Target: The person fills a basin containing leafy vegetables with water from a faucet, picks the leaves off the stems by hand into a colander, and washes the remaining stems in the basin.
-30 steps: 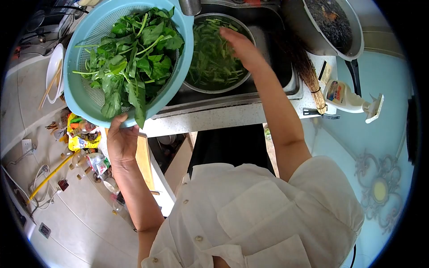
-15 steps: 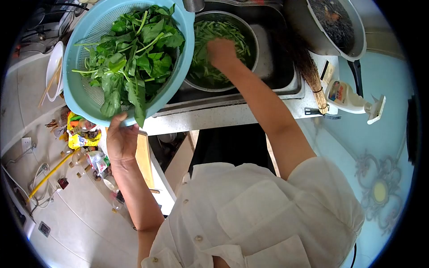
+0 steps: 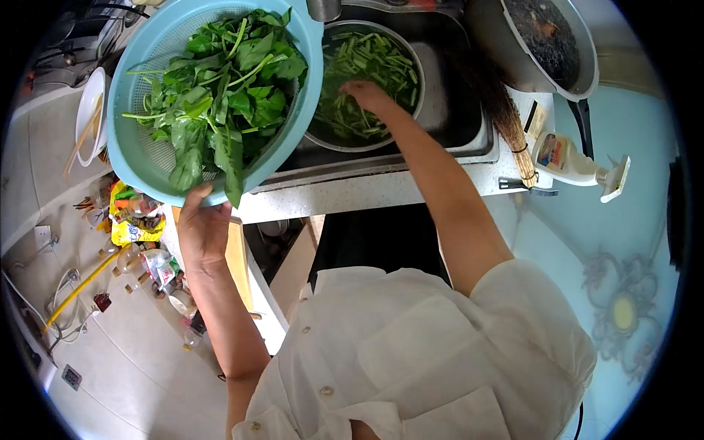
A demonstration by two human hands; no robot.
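Observation:
My left hand [image 3: 203,233] grips the near rim of a light blue plastic colander [image 3: 123,150], thumb over the edge. Leafy greens [image 3: 220,95] with long stems are heaped in it, and some leaves hang over the near side. A round metal basin [image 3: 350,147] of water sits in the sink, with cut green stems [image 3: 374,59] floating in it. Over the middle of the basin, my right hand [image 3: 367,97] reaches down to the water among the stems. Its fingers point left and down, and their tips are hidden, so I cannot tell whether they hold anything.
The sink [image 3: 440,110] has a pale counter edge [image 3: 330,199] in front. To its right are a straw brush [image 3: 513,132], a white spray bottle [image 3: 565,158] and a large pot [image 3: 587,73]. A white bowl [image 3: 89,110] with chopsticks stands left. Bottles and bags [image 3: 139,213] lie below.
My right hand has lifted slightly, and more of the stems in the basin now show around it. The colander has shifted slightly right with my left hand still on its rim.

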